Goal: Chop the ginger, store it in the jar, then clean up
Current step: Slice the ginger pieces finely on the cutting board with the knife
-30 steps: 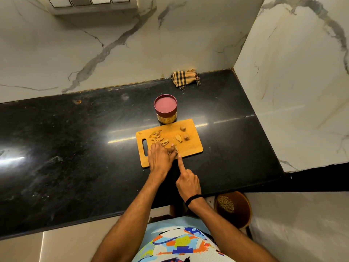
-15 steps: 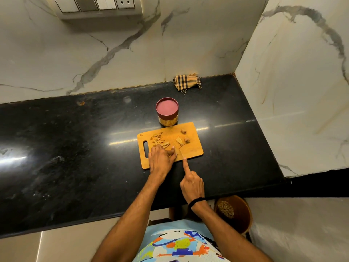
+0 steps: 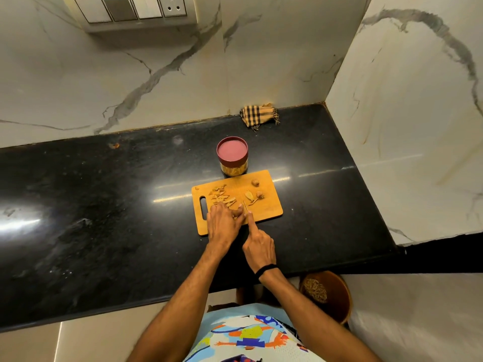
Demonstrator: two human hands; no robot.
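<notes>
Head view, room: I stood at a black stone counter [image 3: 104, 218] in a corner of marble walls [image 3: 130, 74], with a switch panel [image 3: 136, 9] high on the back wall.
Board: the wooden cutting board [image 3: 266, 207] lay long side left to right, handle slot to my left.
Ginger: a chopped heap [image 3: 219, 195] lay on the board's left half, and a few uncut pieces [image 3: 254, 195] lay apart on the right half.
Knife: the knife [image 3: 245, 206] ran lengthwise away from me, tip toward the back wall, between heap and pieces.
Right hand: my right hand [image 3: 258, 245] gripped the knife, forefinger stretched along its back.
Left hand: my left hand [image 3: 224, 224] pressed bent fingers onto the board at the heap's near edge. Whether it pinched a piece, I could not tell.
Jar: the red-lidded jar [image 3: 232, 156] stood closed, just behind the board.
Around: a checked cloth [image 3: 257, 114] lay against the back wall, and a brown pot [image 3: 326, 293] sat on the floor to my right.
</notes>
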